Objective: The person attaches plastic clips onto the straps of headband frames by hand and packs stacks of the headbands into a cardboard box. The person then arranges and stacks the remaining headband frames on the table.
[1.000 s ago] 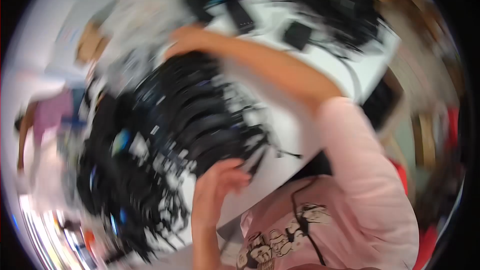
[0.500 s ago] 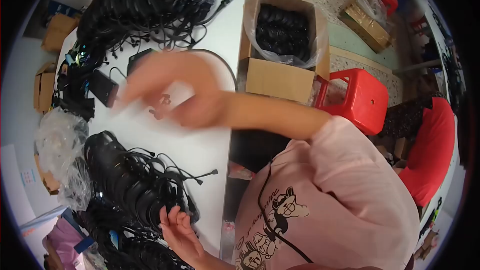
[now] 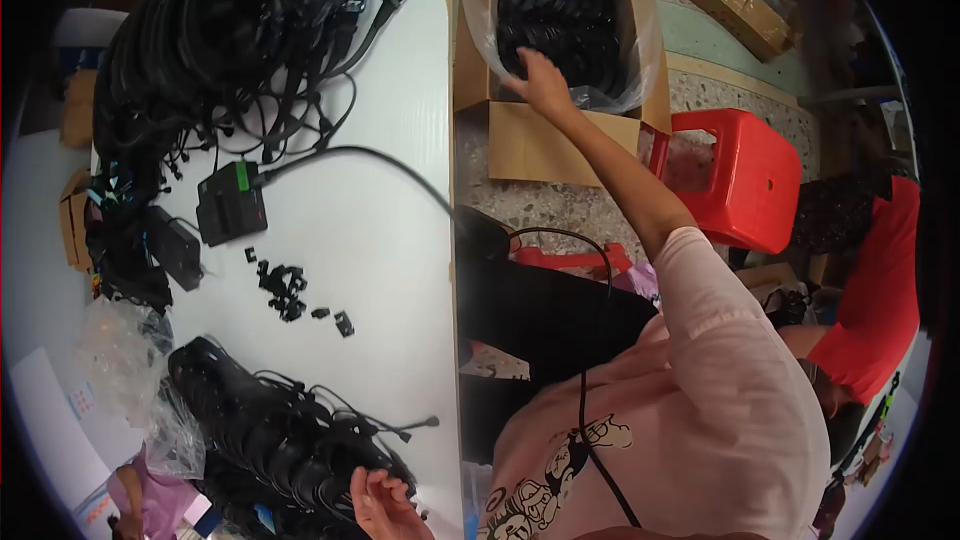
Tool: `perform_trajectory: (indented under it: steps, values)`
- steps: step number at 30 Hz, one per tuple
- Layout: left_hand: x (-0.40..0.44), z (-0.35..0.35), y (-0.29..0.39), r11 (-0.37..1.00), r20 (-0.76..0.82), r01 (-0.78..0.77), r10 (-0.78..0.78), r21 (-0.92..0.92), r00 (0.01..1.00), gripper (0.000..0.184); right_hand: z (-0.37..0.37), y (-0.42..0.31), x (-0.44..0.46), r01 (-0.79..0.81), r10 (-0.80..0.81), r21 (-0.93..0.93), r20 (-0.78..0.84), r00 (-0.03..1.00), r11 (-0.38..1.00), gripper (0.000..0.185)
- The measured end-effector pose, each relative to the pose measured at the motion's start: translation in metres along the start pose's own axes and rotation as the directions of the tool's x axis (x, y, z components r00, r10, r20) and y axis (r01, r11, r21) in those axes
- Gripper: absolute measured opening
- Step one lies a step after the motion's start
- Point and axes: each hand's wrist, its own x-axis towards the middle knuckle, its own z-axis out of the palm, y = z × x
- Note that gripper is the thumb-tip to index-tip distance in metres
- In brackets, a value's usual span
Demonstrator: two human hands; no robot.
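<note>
My right hand (image 3: 545, 86) reaches over the near side of the open cardboard box (image 3: 565, 150), its fingers apart and nothing visible in them. Coiled black cables (image 3: 560, 30) lie inside the box in a clear plastic liner. At the bottom, my left hand (image 3: 386, 506) has loosely curled, separated fingers and holds nothing visible. It is beside the end of a row of bundled black cables (image 3: 270, 420) on the white table (image 3: 390, 270). Small black pieces (image 3: 285, 290) lie in a loose pile on the table, below a black device with a green label (image 3: 232, 203).
A large heap of black cables (image 3: 210, 30) covers the upper left. Beside the device is a black block (image 3: 174, 246); clear plastic bags (image 3: 125, 355) lie lower down. A red stool (image 3: 750, 180) stands below the box. A person in red (image 3: 870, 290) is at right, another in purple (image 3: 165, 500) lower left.
My right hand has moved from above the table to the box. The view has shifted, and the small black pieces now show fully. My left hand remains near the bundled cables.
</note>
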Motion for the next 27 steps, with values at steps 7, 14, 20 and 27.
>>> perform_trajectory:
  steps: [7, 14, 20, 27]
  values:
    - [0.005, 0.015, 0.006, 0.983, -0.084, 0.028, -0.013, 0.181, 0.996, 0.054, 0.046, 0.027, -0.072, 0.101, 0.020, -0.281, 0.398, 0.917, 0.954, 0.066]
    - [0.006, 0.018, 0.013, 0.960, -0.147, 0.054, -0.014, 0.274, 0.989, 0.048, 0.018, 0.053, -0.104, 0.105, -0.070, -0.088, 0.327, 0.942, 0.991, 0.056]
    - [0.010, 0.017, 0.013, 0.952, -0.137, 0.048, -0.007, 0.301, 0.991, 0.046, -0.030, 0.059, -0.166, 0.120, -0.088, -0.062, 0.383, 0.920, 0.991, 0.063]
    - [0.010, 0.025, 0.011, 0.942, -0.133, 0.029, 0.017, 0.335, 0.991, 0.049, -0.080, 0.056, -0.224, 0.135, -0.101, -0.016, 0.573, 0.813, 0.991, 0.049]
